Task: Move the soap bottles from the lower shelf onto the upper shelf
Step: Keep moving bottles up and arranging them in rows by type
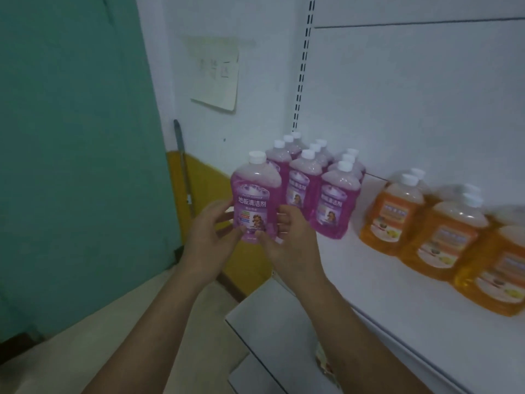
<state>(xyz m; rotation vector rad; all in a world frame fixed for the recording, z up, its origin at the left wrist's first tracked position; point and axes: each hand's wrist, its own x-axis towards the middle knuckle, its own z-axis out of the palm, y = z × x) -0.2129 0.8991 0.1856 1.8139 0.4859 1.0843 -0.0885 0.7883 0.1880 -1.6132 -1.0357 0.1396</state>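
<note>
From the head camera, both hands grip one purple soap bottle (254, 199) by its lower part: the left hand (208, 234) wraps its left side, the right hand (287, 237) clasps its right side and base. The bottle is upright, white cap up, held in the air just off the left end of the upper shelf (355, 268). Behind it, a cluster of purple bottles (318, 180) stands on that shelf, with orange bottles (437, 231) further right. A lower shelf (270, 314) edge shows beneath.
</note>
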